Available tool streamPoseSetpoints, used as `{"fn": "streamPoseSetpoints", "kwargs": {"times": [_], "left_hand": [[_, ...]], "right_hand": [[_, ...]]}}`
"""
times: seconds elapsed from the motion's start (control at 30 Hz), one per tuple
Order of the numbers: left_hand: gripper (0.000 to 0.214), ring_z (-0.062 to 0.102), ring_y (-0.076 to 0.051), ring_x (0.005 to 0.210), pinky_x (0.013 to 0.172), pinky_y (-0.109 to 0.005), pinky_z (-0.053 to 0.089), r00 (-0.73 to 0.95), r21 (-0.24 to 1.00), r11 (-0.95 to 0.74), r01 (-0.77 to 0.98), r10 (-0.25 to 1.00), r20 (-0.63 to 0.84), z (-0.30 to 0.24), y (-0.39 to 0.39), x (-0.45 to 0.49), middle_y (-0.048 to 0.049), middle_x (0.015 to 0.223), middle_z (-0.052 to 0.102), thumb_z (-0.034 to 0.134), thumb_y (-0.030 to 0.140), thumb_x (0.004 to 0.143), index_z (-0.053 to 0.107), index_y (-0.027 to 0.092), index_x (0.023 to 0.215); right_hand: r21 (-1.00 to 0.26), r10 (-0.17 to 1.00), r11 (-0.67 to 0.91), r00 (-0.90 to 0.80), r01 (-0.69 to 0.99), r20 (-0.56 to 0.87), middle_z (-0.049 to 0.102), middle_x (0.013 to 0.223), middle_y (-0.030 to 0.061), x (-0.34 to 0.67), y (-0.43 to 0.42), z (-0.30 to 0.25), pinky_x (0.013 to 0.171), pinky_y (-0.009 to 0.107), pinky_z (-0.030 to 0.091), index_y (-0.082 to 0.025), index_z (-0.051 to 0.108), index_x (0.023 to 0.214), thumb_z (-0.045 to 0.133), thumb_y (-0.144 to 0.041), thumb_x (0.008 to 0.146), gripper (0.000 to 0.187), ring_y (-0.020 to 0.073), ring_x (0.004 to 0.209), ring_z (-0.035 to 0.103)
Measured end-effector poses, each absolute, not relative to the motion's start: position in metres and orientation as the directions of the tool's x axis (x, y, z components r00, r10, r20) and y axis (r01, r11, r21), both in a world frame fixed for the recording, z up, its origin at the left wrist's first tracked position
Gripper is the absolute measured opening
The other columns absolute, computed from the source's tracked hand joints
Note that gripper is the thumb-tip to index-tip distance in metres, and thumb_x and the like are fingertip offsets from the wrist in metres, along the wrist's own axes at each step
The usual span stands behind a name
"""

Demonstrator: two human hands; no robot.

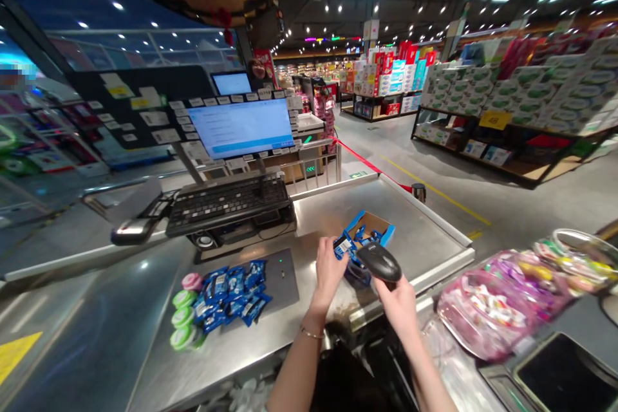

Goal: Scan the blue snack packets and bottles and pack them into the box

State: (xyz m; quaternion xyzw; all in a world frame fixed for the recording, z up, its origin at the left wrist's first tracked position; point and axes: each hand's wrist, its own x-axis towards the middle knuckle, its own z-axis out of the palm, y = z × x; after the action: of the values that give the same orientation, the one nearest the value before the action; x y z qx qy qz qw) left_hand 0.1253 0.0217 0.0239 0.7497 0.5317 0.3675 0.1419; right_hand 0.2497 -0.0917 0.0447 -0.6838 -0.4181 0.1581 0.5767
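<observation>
My left hand [329,268] pinches a small blue packet [344,246] with a white barcode label turned up. Facing it is a black handheld barcode scanner [379,261], gripped from below by my right hand [396,296]. Just behind both hands sits an open blue cardboard box [386,232] with more blue packets [371,237] inside. To the left, a pile of blue packets [235,286] lies partly on a flat grey pad [284,277]. Along that pile's left edge stand several green-lidded containers [182,318] and one with a pink lid [192,281].
Beyond the pile are a black keyboard [232,203] and a monitor [241,127] edged with small labels. A raised metal rim [434,267] borders the steel counter [328,206]. At the right, pink bags of sweets [487,309] lie near a dark-screened device [564,370].
</observation>
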Motion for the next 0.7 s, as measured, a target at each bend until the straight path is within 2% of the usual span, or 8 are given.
{"fn": "streamPoseSetpoints", "kwargs": {"times": [0.1, 0.2, 0.33, 0.5, 0.7], "left_hand": [[0.036, 0.055, -0.020, 0.105, 0.095, -0.033, 0.045, 0.087, 0.638, -0.370, 0.675, 0.899, 0.429, 0.026, 0.010, 0.092, -0.0053, 0.108, 0.053, 0.057, 0.016, 0.078, 0.053, 0.022, 0.113], [0.039, 0.053, -0.021, 0.107, 0.096, -0.035, 0.044, 0.030, 0.625, -0.325, 0.709, 0.900, 0.434, 0.025, 0.000, 0.065, -0.0057, 0.110, 0.052, 0.057, 0.013, 0.077, 0.054, 0.022, 0.114], [0.040, 0.051, -0.022, 0.109, 0.097, -0.037, 0.044, 0.000, 0.596, -0.276, 0.754, 0.907, 0.420, 0.019, -0.009, 0.040, -0.0058, 0.110, 0.051, 0.057, 0.013, 0.076, 0.054, 0.023, 0.115], [0.041, 0.051, -0.023, 0.109, 0.097, -0.038, 0.044, -0.042, 0.599, -0.239, 0.765, 0.908, 0.416, 0.014, -0.015, 0.021, -0.0058, 0.112, 0.051, 0.058, 0.014, 0.077, 0.053, 0.024, 0.117], [0.040, 0.050, -0.022, 0.110, 0.097, -0.037, 0.043, -0.057, 0.604, -0.227, 0.764, 0.909, 0.413, 0.012, -0.018, 0.009, -0.0063, 0.113, 0.051, 0.060, 0.017, 0.078, 0.053, 0.023, 0.117]], "right_hand": [[-0.832, 0.883, -0.113, 0.440, 0.543, 0.167, 0.074, 0.077, 0.0080, 0.232, -0.094, 0.040, 0.063, 0.033, 0.050, -0.015, 0.068, 0.101, 0.055, -0.047, 0.079, 0.041, 0.0265, 0.074, 0.069], [-0.745, 0.932, -0.128, 0.336, 0.655, 0.135, 0.072, 0.072, 0.0084, 0.211, -0.097, 0.038, 0.061, 0.032, 0.049, -0.015, 0.066, 0.100, 0.050, -0.042, 0.082, 0.037, 0.0258, 0.067, 0.069], [-0.685, 0.955, -0.045, 0.232, 0.727, 0.184, 0.072, 0.076, 0.0108, 0.189, -0.100, 0.038, 0.062, 0.031, 0.048, -0.014, 0.064, 0.100, 0.045, -0.038, 0.084, 0.034, 0.0268, 0.071, 0.070], [-0.613, 0.968, -0.046, 0.187, 0.789, 0.168, 0.071, 0.073, 0.0098, 0.174, -0.100, 0.038, 0.061, 0.031, 0.047, -0.013, 0.063, 0.103, 0.046, -0.036, 0.084, 0.034, 0.0274, 0.070, 0.069], [-0.599, 0.972, -0.024, 0.159, 0.800, 0.173, 0.072, 0.078, 0.0107, 0.164, -0.100, 0.039, 0.061, 0.031, 0.046, -0.013, 0.062, 0.105, 0.046, -0.036, 0.084, 0.035, 0.0281, 0.075, 0.069]]}}
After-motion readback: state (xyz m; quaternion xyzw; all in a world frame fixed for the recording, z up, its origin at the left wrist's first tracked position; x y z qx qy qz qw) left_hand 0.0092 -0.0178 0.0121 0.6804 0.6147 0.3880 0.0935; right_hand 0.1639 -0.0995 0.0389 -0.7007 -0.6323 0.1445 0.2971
